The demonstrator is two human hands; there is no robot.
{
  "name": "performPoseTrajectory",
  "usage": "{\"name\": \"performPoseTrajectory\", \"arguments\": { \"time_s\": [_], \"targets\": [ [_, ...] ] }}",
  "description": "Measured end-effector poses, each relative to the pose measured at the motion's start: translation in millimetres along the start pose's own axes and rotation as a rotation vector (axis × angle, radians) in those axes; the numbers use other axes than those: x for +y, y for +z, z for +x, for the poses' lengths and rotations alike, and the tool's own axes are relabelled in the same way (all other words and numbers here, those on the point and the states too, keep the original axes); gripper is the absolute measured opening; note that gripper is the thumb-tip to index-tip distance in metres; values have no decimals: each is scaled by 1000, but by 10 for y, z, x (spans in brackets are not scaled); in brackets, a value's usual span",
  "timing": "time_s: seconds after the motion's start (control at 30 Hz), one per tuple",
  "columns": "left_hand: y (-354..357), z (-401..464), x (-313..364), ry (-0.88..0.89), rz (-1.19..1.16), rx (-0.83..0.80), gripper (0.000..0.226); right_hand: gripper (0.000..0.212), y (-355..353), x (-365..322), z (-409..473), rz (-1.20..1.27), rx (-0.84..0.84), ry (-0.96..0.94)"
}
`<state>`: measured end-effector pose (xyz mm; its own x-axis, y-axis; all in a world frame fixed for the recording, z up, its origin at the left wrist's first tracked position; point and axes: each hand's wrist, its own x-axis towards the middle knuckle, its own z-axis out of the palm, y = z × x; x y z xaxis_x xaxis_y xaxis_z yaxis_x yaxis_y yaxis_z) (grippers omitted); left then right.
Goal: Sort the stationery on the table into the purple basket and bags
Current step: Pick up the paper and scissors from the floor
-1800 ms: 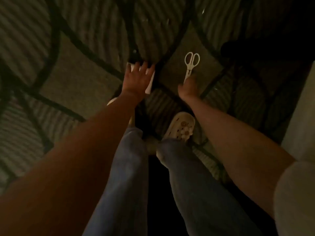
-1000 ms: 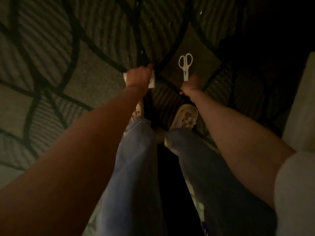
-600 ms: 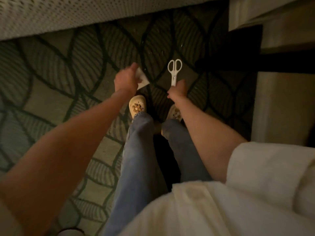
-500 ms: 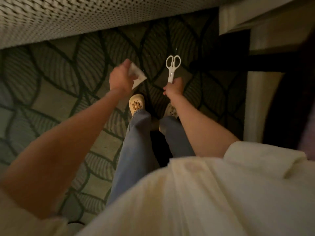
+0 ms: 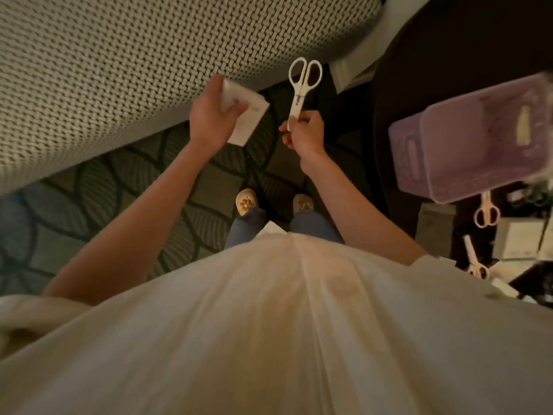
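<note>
White scissors (image 5: 302, 85) are gripped by the blade end in the right hand (image 5: 303, 135), long axis near upright, handle loops pointing away, left of the purple basket (image 5: 466, 145). A white paper pad (image 5: 245, 115) is clasped by the left hand (image 5: 214, 119).

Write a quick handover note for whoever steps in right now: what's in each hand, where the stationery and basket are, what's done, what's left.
Left hand: holds a white pad.
Right hand: grips white scissors by the blade end, handles pointing away.
Purple basket: on the dark table to the right; its contents are too blurred to tell.
On the table near the basket: two more scissors among other unclear items.
Done: pad and scissors are in hand.
Left: put both away, then sort the table items. No bags in view.
</note>
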<state>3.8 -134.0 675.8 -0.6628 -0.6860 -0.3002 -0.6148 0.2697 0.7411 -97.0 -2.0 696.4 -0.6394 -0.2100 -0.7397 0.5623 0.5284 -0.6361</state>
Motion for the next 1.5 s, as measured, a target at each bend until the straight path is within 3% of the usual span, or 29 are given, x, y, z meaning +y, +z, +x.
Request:
{"name": "performPoseTrajectory", "arguments": {
  "time_s": [0.37,0.5,0.6,0.73,0.83,0.97,1.17,1.33,1.5],
  "targets": [
    [55,-122,1418,248,-96,-9,28,8,-1337,-575,-590,134,113,-162],
    [501,-353,2021,347,-118,-71,27,1,-2155,-539,-747,190,197,-247],
    [800,-521,2328,371,-154,-113,27,12,-2607,-432,-784,132,282,-298],
    [1341,-872,2777,399,-167,-172,30,6,-3337,-122,-855,171,276,-326],
    [1735,-1094,3030,414,-171,-191,34,18,-3778,166,-919,236,289,-311],
    [2179,-1369,3204,376,-206,-223,32,7,-4129,528,-957,263,293,-239],
    [2691,-1685,3273,377,-197,-372,27,8,-4421,1102,-951,338,403,-169],
    [3097,-1801,3075,346,-143,-590,12,10,-4396,1495,-905,382,570,-150],
    [3456,-1905,2809,318,-87,-718,21,7,-4312,1808,-823,478,718,-179]
  ]
}}
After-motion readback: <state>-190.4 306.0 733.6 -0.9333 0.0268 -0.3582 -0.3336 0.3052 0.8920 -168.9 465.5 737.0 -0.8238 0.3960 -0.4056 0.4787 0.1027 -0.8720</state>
